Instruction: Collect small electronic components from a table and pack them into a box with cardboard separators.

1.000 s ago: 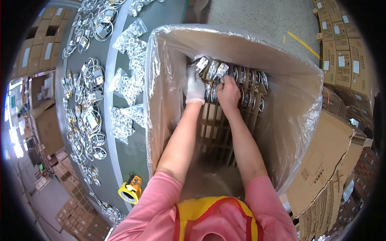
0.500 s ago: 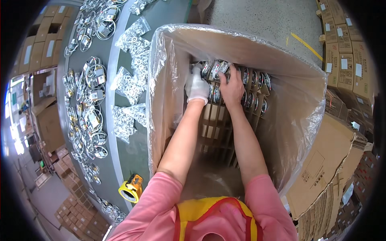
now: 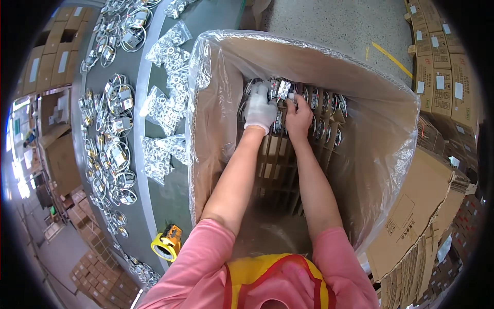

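Deep in the large lined carton [image 3: 329, 54], silver metal parts with coiled cables [image 3: 319, 129] stand in slots between cardboard dividers [image 3: 280, 170]. My left hand [image 3: 260, 109], in a white glove, reaches into the far-left slots, its fingers closed against a silver part with a cable [image 3: 281, 88]. From the other side my bare right hand [image 3: 299, 117] pinches that part's near right edge between thumb and fingers. The fingertips of both hands are partly hidden by the parts. Lower slots nearer me show bare cardboard.
Left of the carton runs a green conveyor belt [image 3: 175, 198] carrying coiled-cable parts [image 3: 118, 123] and clear bags of metal rings [image 3: 164, 110]. A yellow tape roll [image 3: 165, 244] lies near my left sleeve. Flattened cardboard [image 3: 411, 206] leans at right; stacked boxes [image 3: 440, 77] stand beyond.
My left hand has shifted slightly right and toward the silver part. My right hand has drawn back a little toward me, its fingers now bent into a pinch.
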A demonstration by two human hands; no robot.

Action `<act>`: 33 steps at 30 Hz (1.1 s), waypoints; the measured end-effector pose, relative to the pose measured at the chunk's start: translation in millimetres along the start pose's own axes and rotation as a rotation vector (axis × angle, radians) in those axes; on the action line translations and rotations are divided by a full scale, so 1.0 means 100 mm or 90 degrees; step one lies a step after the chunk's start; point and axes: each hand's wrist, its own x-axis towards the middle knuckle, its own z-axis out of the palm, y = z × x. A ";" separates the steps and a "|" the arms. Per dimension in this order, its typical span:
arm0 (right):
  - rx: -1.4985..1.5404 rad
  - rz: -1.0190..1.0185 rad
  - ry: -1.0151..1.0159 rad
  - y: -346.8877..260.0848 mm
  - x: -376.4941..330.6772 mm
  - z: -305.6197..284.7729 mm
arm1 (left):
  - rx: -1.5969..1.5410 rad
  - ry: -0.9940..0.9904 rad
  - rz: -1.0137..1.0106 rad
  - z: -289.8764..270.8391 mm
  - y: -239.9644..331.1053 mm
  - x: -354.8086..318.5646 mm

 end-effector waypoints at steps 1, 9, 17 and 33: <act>0.016 -0.001 0.025 0.02 -0.01 0.01 | -0.004 0.000 -0.001 0.02 0.00 0.00; 0.422 0.182 0.044 -0.09 0.00 0.01 | -0.154 -0.082 -0.185 -0.06 0.09 -0.09; 0.053 0.107 -0.031 -0.11 0.39 -0.01 | -0.051 -0.023 -0.041 -0.02 0.02 -0.11; 0.474 0.168 -0.010 -0.33 0.17 -0.28 | 0.163 -0.057 -0.192 0.01 0.30 0.13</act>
